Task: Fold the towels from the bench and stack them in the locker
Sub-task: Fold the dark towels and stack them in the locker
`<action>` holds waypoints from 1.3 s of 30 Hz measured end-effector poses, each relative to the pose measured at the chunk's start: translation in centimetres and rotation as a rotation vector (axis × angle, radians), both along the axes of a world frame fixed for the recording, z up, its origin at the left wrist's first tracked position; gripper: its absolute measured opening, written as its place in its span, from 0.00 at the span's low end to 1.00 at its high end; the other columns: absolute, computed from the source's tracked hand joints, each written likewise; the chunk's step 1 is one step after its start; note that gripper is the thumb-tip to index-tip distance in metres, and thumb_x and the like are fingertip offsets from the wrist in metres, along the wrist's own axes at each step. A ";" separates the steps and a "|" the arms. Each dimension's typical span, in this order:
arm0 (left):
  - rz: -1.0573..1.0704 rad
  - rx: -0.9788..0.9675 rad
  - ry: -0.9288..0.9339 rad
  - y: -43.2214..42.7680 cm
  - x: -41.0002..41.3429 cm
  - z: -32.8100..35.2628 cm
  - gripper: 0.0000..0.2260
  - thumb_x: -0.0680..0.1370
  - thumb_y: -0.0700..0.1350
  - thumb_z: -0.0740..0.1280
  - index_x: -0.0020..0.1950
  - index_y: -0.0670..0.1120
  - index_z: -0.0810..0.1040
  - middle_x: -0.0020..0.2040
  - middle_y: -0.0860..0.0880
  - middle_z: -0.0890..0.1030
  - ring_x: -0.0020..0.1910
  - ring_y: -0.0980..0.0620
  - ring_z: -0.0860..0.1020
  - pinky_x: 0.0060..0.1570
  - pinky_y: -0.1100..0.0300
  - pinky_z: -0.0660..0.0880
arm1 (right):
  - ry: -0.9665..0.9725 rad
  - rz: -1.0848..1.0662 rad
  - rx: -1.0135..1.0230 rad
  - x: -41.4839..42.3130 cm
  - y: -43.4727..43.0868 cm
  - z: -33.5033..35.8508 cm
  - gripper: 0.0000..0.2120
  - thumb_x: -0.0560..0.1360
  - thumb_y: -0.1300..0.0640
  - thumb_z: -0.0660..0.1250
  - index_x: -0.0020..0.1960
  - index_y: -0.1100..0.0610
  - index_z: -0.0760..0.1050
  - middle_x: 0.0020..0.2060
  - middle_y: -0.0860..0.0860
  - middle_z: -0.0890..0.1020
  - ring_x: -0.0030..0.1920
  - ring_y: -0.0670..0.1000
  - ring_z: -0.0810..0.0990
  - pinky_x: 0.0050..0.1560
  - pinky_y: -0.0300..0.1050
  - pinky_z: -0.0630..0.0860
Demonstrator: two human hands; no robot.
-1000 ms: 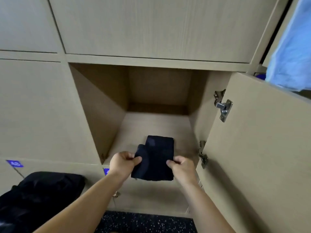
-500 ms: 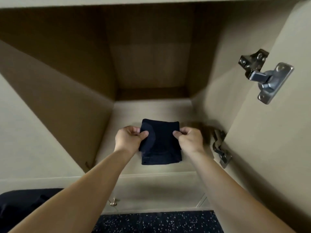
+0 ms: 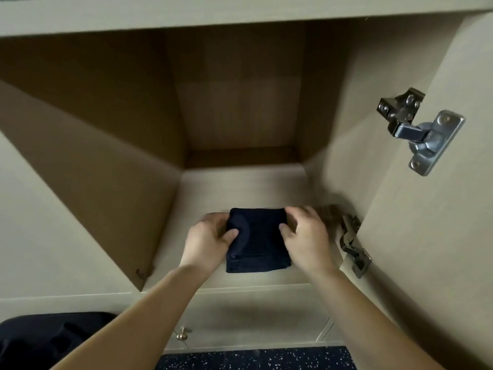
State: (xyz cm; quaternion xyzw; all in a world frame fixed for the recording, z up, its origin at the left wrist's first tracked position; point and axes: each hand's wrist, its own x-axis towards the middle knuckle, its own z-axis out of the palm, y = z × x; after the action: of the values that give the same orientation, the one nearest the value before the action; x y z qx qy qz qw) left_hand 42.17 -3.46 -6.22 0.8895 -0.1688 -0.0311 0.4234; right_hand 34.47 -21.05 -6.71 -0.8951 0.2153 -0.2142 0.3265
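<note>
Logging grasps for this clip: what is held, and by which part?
The folded dark towel: left hand pinches its left edge; right hand, blurred, meets its right edge, grip unclear.

Blur obscures how the right hand (image 3: 304, 236) meets the towel (image 3: 258, 244); a dark pile (image 3: 40, 340) is cropped.

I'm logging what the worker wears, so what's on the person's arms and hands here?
Nothing worn shows: left forearm and right forearm are bare to the frame edge, no sleeves, gloves, watch or bracelets. Left hand and right hand show no rings.
</note>
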 end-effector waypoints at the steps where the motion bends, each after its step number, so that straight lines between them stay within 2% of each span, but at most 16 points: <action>1: -0.056 0.066 -0.057 0.0 0.0 0.1 0.17 0.78 0.43 0.70 0.66 0.47 0.77 0.59 0.55 0.79 0.61 0.53 0.75 0.62 0.61 0.70 | 0.010 0.077 -0.061 -0.1 0.1 0.1 0.20 0.76 0.58 0.67 0.68 0.57 0.73 0.63 0.52 0.75 0.63 0.53 0.72 0.64 0.43 0.68; 3: -0.161 0.180 -0.123 -0.2 0.4 -0.2 0.23 0.78 0.46 0.69 0.73 0.47 0.71 0.70 0.52 0.73 0.70 0.53 0.69 0.69 0.63 0.63 | 0.067 0.192 -0.132 0.0 0.2 0.0 0.23 0.76 0.57 0.67 0.70 0.57 0.71 0.65 0.52 0.74 0.67 0.52 0.69 0.67 0.42 0.64; 5: -0.236 0.240 -0.112 -0.4 0.5 -0.8 0.26 0.80 0.49 0.67 0.77 0.47 0.65 0.75 0.51 0.66 0.74 0.54 0.64 0.73 0.64 0.58 | 0.125 0.219 -0.117 0.1 0.0 -0.5 0.25 0.77 0.56 0.66 0.73 0.58 0.67 0.69 0.51 0.71 0.70 0.51 0.66 0.70 0.41 0.61; 8: -0.260 0.247 -0.109 -0.4 0.4 -2.6 0.27 0.81 0.52 0.63 0.78 0.46 0.61 0.77 0.50 0.63 0.76 0.54 0.60 0.74 0.65 0.55 | 0.127 0.210 -0.013 -0.1 -0.1 -1.9 0.25 0.79 0.54 0.64 0.74 0.58 0.65 0.72 0.50 0.68 0.72 0.49 0.63 0.68 0.34 0.56; 11: -0.253 0.233 -0.150 -0.2 0.1 -4.7 0.27 0.82 0.53 0.61 0.79 0.46 0.60 0.78 0.50 0.61 0.77 0.55 0.58 0.72 0.70 0.49 | 0.059 0.185 0.036 -0.3 0.2 -3.5 0.24 0.79 0.55 0.65 0.73 0.58 0.67 0.72 0.50 0.69 0.72 0.47 0.65 0.66 0.29 0.54; 13: -0.234 0.229 -0.183 -0.2 -0.2 -5.7 0.29 0.81 0.59 0.57 0.78 0.45 0.60 0.78 0.50 0.61 0.77 0.55 0.58 0.72 0.70 0.48 | 0.023 0.160 0.057 -0.3 0.4 -4.3 0.23 0.78 0.56 0.66 0.72 0.59 0.69 0.71 0.50 0.70 0.71 0.47 0.67 0.65 0.27 0.55; 15: -0.224 0.223 -0.211 -0.2 -0.4 -6.3 0.34 0.79 0.66 0.51 0.78 0.45 0.61 0.78 0.50 0.61 0.77 0.55 0.59 0.73 0.68 0.49 | 0.005 0.144 0.064 -0.3 0.5 -4.7 0.22 0.78 0.57 0.66 0.71 0.60 0.69 0.70 0.50 0.71 0.70 0.47 0.68 0.65 0.27 0.55; 16: -0.222 0.226 -0.212 -0.2 -0.4 -6.4 0.34 0.80 0.66 0.51 0.78 0.45 0.61 0.78 0.50 0.61 0.77 0.55 0.58 0.73 0.67 0.50 | 0.006 0.143 0.062 -0.3 0.6 -4.7 0.22 0.78 0.57 0.66 0.71 0.60 0.70 0.70 0.51 0.71 0.70 0.47 0.68 0.65 0.27 0.55; 20: -0.227 0.255 -0.184 0.3 -0.5 -5.2 0.25 0.83 0.53 0.55 0.79 0.46 0.59 0.79 0.50 0.59 0.78 0.55 0.56 0.73 0.68 0.48 | 0.055 0.150 0.042 -0.4 0.7 -3.7 0.22 0.79 0.55 0.64 0.72 0.58 0.68 0.71 0.51 0.71 0.71 0.48 0.66 0.66 0.29 0.55; 23: -0.192 0.257 -0.171 1.3 -1.2 -2.6 0.26 0.83 0.53 0.59 0.79 0.48 0.58 0.78 0.52 0.61 0.77 0.54 0.60 0.74 0.63 0.55 | 0.041 0.109 -0.071 -0.6 1.3 -1.4 0.22 0.79 0.52 0.63 0.72 0.55 0.68 0.65 0.50 0.76 0.66 0.52 0.70 0.65 0.42 0.65; 26: -0.136 0.252 -0.206 3.1 -2.9 1.4 0.26 0.81 0.53 0.63 0.78 0.51 0.61 0.76 0.54 0.67 0.72 0.52 0.67 0.69 0.60 0.63 | -0.007 0.110 -0.087 -1.2 3.4 2.1 0.21 0.78 0.51 0.65 0.70 0.52 0.70 0.60 0.48 0.79 0.60 0.50 0.74 0.59 0.44 0.71; 29: -0.089 0.325 -0.283 5.7 -5.2 5.1 0.25 0.81 0.56 0.63 0.76 0.51 0.64 0.73 0.53 0.70 0.71 0.51 0.68 0.70 0.57 0.64 | 0.007 0.166 -0.115 -2.3 6.2 5.9 0.21 0.77 0.49 0.65 0.69 0.51 0.70 0.62 0.49 0.76 0.62 0.51 0.73 0.59 0.45 0.72; 32: -0.012 0.345 -0.317 9.2 -7.7 8.3 0.26 0.79 0.57 0.64 0.75 0.51 0.67 0.71 0.52 0.73 0.70 0.51 0.69 0.68 0.58 0.66 | 0.022 0.222 -0.137 -3.8 9.3 9.3 0.23 0.76 0.48 0.65 0.71 0.50 0.68 0.65 0.49 0.73 0.64 0.52 0.72 0.61 0.45 0.70; 39: 0.221 0.355 -0.288 20.7 -14.8 12.0 0.25 0.79 0.56 0.66 0.74 0.50 0.69 0.72 0.51 0.72 0.70 0.48 0.70 0.68 0.54 0.66 | 0.031 0.390 -0.178 -8.2 19.1 14.1 0.26 0.77 0.47 0.64 0.73 0.50 0.66 0.69 0.51 0.69 0.66 0.54 0.71 0.62 0.48 0.71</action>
State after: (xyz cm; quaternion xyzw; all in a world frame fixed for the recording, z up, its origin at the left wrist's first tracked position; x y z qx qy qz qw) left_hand 27.35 17.28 5.74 0.9583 -0.1209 0.1132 0.2327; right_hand 26.30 -1.90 7.36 -0.9483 0.0231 -0.1515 0.2780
